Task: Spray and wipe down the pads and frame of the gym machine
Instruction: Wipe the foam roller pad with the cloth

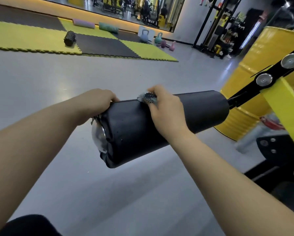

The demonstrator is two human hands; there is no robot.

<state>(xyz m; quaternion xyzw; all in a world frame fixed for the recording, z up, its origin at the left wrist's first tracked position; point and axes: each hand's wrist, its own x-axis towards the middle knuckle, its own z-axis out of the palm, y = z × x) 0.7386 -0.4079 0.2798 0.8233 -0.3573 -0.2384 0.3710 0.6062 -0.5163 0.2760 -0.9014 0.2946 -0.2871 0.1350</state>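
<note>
Atop roller pad (202, 109) jutting from yellow frame (282, 97): pinches cloth (147, 97) against it with right hand (166, 113); grips near end with left hand (96, 103). Wiping step. Next, probably: sweep toward frame, firm pressure.

Your roller pad (202, 108) wears a smooth, matt black cover (creased at the near end) around a shiny metal end cap (99, 133). Your cloth (148, 97) looks nubbly and grey. The yellow frame (282, 103) is smooth painted metal; the floor (57, 79) has a faint sheen.

We read no text, brand or number here; the far right wall signs (241, 17) are too blurred.
</note>
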